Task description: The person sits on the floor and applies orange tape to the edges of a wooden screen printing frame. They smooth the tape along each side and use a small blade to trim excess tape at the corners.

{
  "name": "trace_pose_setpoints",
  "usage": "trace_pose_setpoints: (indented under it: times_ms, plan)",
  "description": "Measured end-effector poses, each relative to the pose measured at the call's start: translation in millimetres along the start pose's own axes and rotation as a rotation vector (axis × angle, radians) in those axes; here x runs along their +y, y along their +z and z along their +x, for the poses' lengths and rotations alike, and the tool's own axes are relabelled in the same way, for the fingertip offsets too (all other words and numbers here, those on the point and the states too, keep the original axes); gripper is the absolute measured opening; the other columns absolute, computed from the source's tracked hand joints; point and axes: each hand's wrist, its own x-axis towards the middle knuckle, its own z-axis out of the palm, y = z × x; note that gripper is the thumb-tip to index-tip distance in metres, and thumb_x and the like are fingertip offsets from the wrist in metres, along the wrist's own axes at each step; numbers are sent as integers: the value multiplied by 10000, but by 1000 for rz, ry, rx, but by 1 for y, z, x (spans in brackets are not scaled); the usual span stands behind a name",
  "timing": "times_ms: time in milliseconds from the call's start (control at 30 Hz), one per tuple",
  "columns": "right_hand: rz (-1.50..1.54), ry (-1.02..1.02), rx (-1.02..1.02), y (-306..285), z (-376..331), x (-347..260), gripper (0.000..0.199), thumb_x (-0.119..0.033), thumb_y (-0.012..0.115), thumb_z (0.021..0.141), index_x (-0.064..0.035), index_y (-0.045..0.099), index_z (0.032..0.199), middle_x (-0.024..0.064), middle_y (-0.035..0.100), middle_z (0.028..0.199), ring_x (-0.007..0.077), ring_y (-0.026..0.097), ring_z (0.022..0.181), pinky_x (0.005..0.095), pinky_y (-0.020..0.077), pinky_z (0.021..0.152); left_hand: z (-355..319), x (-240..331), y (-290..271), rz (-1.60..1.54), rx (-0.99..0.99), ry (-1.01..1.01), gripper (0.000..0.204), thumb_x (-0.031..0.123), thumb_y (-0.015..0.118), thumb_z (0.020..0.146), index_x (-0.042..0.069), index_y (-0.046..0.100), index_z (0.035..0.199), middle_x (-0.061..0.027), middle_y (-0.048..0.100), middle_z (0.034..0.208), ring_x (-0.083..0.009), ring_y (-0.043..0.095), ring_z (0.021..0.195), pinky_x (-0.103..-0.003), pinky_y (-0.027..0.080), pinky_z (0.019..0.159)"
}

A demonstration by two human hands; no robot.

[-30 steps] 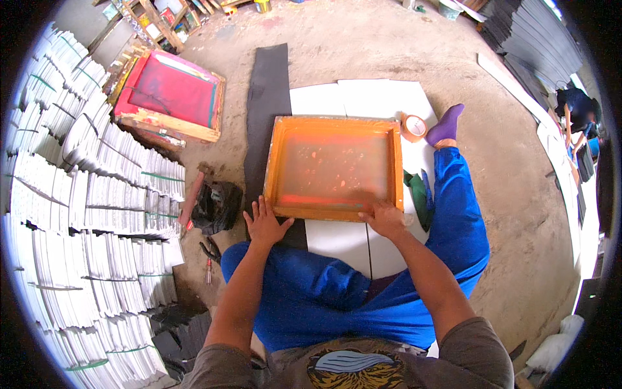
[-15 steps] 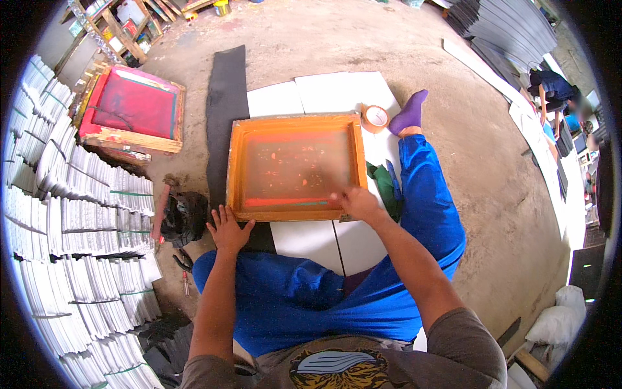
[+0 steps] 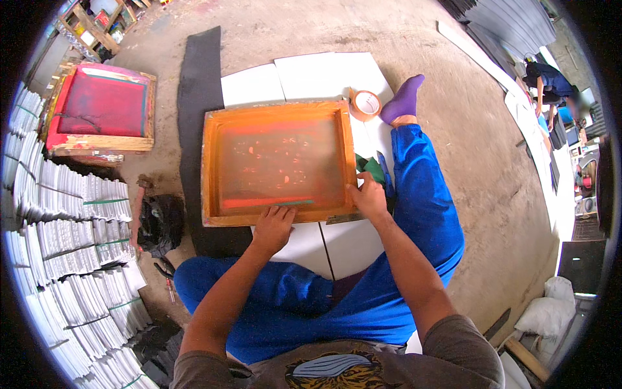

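Note:
A wooden screen-printing frame (image 3: 214,162) with a stained orange-brown rim lies in front of me. Its mesh is reddish-brown with small pale cut-out shapes, and an orange-red and teal streak runs along the near side. My left hand (image 3: 273,227) rests with its fingers laid over the near rail, left of the middle. At the right rail, close to the near corner, my right hand (image 3: 370,196) has its fingers bent and closed against the wood. Beneath the frame are white boards (image 3: 304,246). Green cloth or scraps (image 3: 372,170) lie beside my right hand.
A roll of tape (image 3: 366,105) sits by my purple-socked foot (image 3: 405,100). A black strip (image 3: 197,97) runs along the left. Farther left are a red-meshed frame (image 3: 107,104), a black bag (image 3: 161,223) and bundled white stacks (image 3: 78,240). Another person (image 3: 551,81) is at the far right.
My left hand has moved right, from the frame's near-left corner onto its near rail. My right hand has shifted from over the near-right corner to the right rail. The view has shifted slightly.

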Motion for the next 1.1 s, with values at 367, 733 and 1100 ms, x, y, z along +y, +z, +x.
trace_pose_setpoints:
  times_ms: [367, 733, 1100]
  plan:
    - [46, 50, -214, -26, 6, -8, 508, -233, 769, 817, -2, 584, 1230, 210, 734, 843, 368, 742, 828, 459, 571, 769, 5, -4, 7, -93, 41, 0, 300, 211, 695, 877, 54, 676, 1131, -113, 700, 1132, -318, 628, 1129, -471, 534, 933]
    - [2, 156, -485, -50, 3, -30, 785, -157, 840, 745, -17, 442, 1407, 167, 700, 818, 316, 720, 790, 403, 552, 733, 27, -8, -17, -222, -228, -61, 360, 253, 810, 775, 77, 666, 1054, -108, 699, 1116, -324, 633, 1112, -474, 515, 974]
    - [445, 182, -598, -30, 7, 11, 890, -40, 845, 748, -47, 334, 1477, 155, 642, 1001, 235, 654, 844, 359, 533, 767, 30, -12, -18, -223, -203, -46, 378, 259, 833, 752, 91, 664, 1044, -90, 689, 1108, -320, 633, 1101, -479, 512, 964]
